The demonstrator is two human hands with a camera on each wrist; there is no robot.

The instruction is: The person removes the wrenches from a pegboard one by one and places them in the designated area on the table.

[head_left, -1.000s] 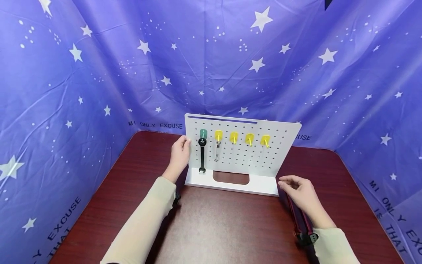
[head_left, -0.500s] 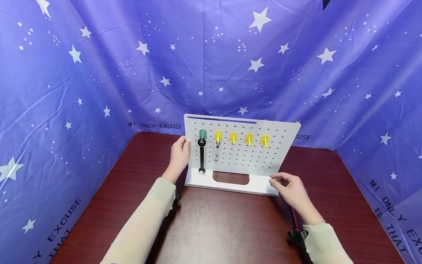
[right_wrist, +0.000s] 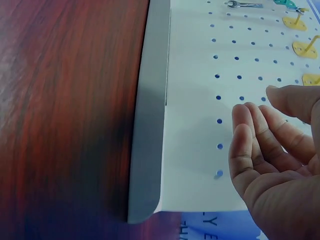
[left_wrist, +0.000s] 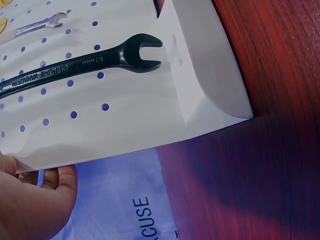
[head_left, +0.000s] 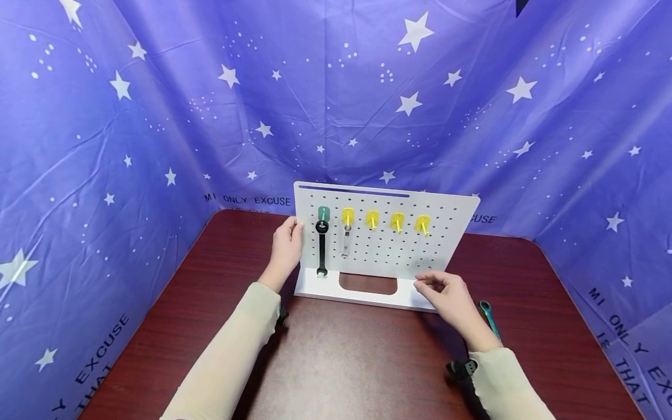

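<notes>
Board stands on the surface in the head view, with a starry curtain behind it. The left grip pinches the board's left edge. A black wrench hangs from the green hook, and a smaller silver wrench from the yellow hook beside that; three more yellow hooks continue the row. The right grip is loosely open in front of the board's lower right part, and a teal wrench lies on the surface beside the right forearm, partly hidden by it.

In the left wrist view, the thumb lies on the front of the board and fingers reach behind its edge. The black wrench, lettered CHROME VANADIUM, points its forked end toward the base; the silver wrench hangs apart from it.

In the right wrist view, the thumb stands apart from the bent fingers, with the board behind them; whether they touch it, I cannot tell.
</notes>
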